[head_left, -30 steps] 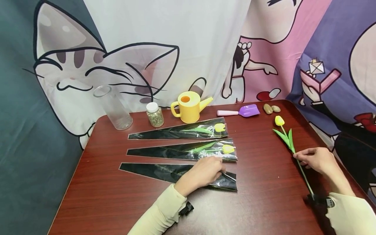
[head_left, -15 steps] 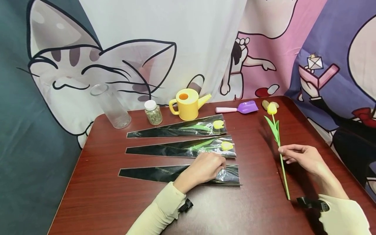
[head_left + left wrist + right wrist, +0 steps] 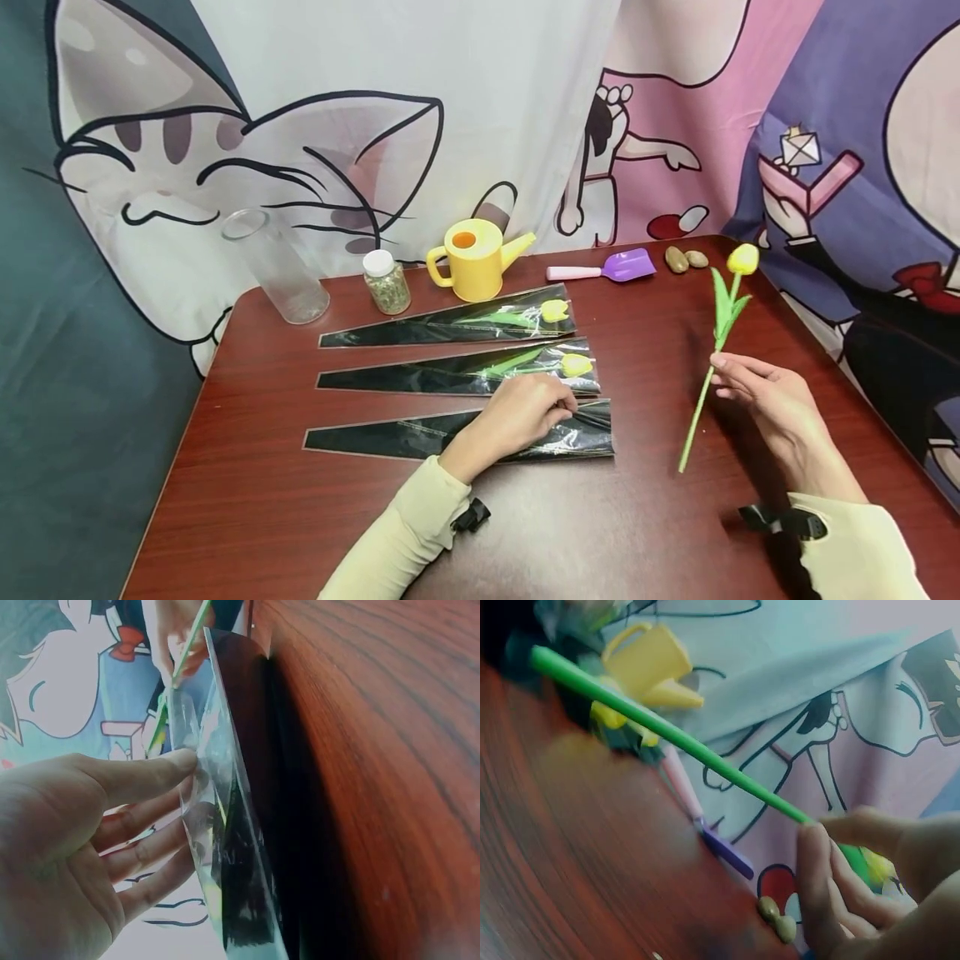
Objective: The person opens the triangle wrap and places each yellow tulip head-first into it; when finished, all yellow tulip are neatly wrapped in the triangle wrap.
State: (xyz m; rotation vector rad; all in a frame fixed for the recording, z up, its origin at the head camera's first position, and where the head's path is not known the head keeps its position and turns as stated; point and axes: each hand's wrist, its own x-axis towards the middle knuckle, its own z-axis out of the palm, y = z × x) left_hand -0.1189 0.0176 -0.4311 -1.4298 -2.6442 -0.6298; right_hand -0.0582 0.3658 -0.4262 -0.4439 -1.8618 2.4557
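- The right hand (image 3: 761, 396) pinches the thin green stem of a yellow tulip (image 3: 722, 321) between thumb and fingers, holding it tilted above the table (image 3: 660, 517), bloom up, stem end low.
- The left hand (image 3: 517, 417) rests on the nearest sleeve (image 3: 465, 433); in the wrist view its fingers (image 3: 142, 780) pinch the clear film at the mouth.
- Risk: the film looks thin and limp, so the mouth may close or crumple if the pinch slackens.
- Risk: the soft leaves may snag on the film edge.
- Risk: the slim, smooth stem could turn in so light a pinch.
- The sleeve is a long, flat, glossy taper, black-backed; two filled sleeves (image 3: 450, 325) lie beyond it.
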